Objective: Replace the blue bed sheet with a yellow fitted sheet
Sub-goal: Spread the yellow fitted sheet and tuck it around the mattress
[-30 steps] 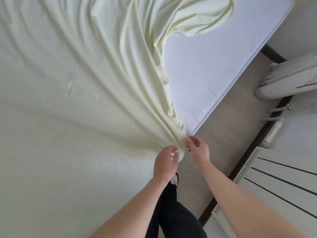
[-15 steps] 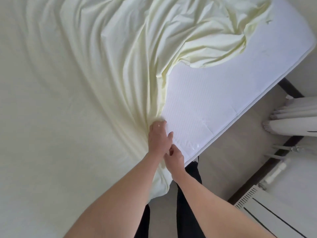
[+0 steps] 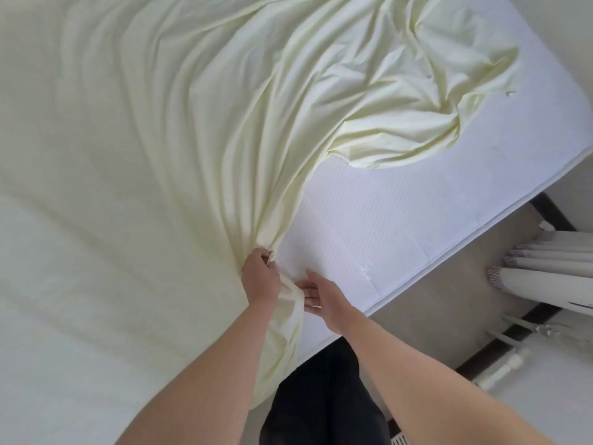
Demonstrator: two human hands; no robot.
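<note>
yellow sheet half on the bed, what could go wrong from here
1. The left hand grips only a small bunch of the yellow sheet; a hard pull might slip it free.
2. The far part lies crumpled on the bare mattress, so that corner may be hard to find.
3. The right hand only rests flat by the edge, giving little hold on the fabric.

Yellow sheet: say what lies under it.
The yellow sheet lies over a white mattress, bare along the near side and right corner. The left hand grips its bunched edge. Whatever lies under the covered part is hidden.
</note>
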